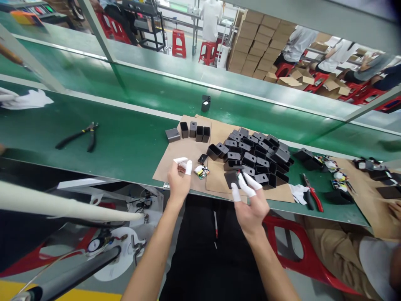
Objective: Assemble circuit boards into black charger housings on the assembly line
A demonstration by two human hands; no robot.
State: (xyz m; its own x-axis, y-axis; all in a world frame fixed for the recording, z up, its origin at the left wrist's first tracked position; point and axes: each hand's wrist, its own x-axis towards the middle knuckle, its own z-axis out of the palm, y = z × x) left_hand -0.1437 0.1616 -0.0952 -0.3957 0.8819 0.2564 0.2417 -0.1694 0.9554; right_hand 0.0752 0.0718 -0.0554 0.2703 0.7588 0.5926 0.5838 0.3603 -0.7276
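Note:
My left hand (pixel 180 179), with white finger cots, is held over the brown paper (pixel 166 165). Its fingers are loosely bent and apart, and nothing shows between them. Just right of it lie a small circuit board (pixel 202 172) with coloured parts and a small black piece (pixel 202 159). My right hand (pixel 252 205), also in white finger cots, has thumb and fingertips at a black plastic case (pixel 230 179). Small coloured specks show near those fingertips; what they belong to is unclear. Many more black cases (pixel 250 157) are crowded together beyond that hand.
Several cases (pixel 193 129) stand in a row at the paper's far edge. Black-handled cutters (pixel 79 136) lie left, red-handled pliers (pixel 311 193) right. One black device (pixel 205 103) sits on the green strip behind. A co-worker's hand (pixel 396 209) is at far right.

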